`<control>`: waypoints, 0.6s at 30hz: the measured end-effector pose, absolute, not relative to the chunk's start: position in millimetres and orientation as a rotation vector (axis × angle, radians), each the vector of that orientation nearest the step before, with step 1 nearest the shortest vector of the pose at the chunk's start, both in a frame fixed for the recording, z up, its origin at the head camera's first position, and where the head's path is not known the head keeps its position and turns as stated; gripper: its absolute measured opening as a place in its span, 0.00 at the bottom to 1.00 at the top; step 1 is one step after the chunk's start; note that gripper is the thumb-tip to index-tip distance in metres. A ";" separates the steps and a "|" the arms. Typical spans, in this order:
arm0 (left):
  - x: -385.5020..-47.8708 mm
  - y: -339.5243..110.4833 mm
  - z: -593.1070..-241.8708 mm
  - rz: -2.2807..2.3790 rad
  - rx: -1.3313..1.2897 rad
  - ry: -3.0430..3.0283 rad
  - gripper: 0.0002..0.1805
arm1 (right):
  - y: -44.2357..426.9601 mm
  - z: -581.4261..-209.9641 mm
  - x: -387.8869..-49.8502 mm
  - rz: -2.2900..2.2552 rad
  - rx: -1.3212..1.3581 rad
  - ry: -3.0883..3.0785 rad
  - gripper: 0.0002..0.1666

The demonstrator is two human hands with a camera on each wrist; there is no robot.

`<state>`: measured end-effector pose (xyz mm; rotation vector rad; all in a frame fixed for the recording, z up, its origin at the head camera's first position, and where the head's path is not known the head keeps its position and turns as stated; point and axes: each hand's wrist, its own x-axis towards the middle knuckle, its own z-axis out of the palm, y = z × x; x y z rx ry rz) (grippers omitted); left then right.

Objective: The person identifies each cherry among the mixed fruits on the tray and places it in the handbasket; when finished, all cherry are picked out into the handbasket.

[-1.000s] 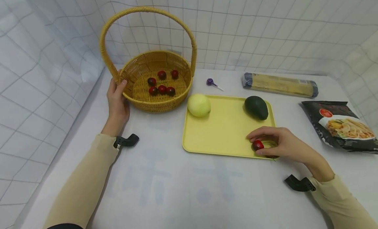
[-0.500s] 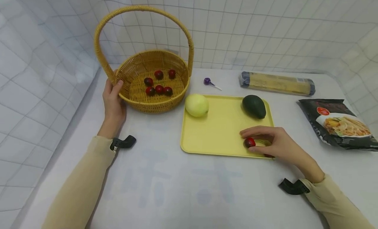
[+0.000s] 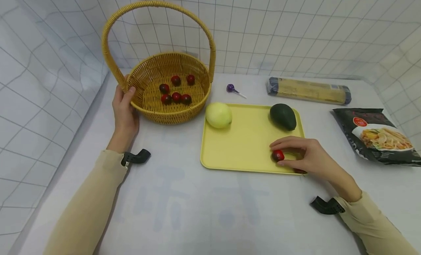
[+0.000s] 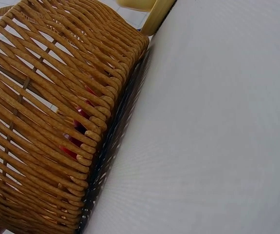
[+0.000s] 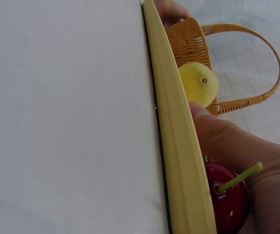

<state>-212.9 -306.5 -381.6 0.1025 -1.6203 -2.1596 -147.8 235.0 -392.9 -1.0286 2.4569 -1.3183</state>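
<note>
My left hand [image 3: 126,110] grips the side rim of a woven basket [image 3: 174,118], thumb over the edge; the left wrist view shows the basket's woven wall [image 4: 42,117]. Several dark red cherries [image 3: 176,97] lie inside. Over the front right corner of a yellow tray [image 3: 243,149], my right hand [image 3: 306,154] pinches a cherry [image 3: 277,155] between thumb and fingertips, low at the tray's surface. Another cherry [image 5: 227,204], with a green stem, lies under that hand by the tray rim, mostly hidden in the head view.
On the tray are a pale yellow-green round fruit [image 3: 218,115] and a dark green avocado [image 3: 283,117]. Behind it lie a purple lollipop [image 3: 231,88] and a long wrapped yellow pack [image 3: 309,90]. A black noodle packet [image 3: 378,136] lies at right.
My right hand has shifted slightly left over the tray, and the cherry at its fingertips moved left with it. My left hand keeps its grip on the basket.
</note>
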 end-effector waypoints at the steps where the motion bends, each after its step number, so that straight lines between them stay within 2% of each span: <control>1: -213.0 -306.5 -381.2 -2.161 0.103 -1.622 0.31 | 234.6 -392.6 -147.8 -1.318 -1.038 2.464 0.28; 11: -212.6 -309.1 -382.3 -2.162 0.109 -1.605 0.30 | 229.3 -389.7 -147.8 -1.304 -1.094 2.520 0.28; 18: -214.5 -306.8 -382.3 -2.148 0.126 -1.600 0.29 | 230.2 -391.9 -147.7 -1.275 -1.005 2.566 0.29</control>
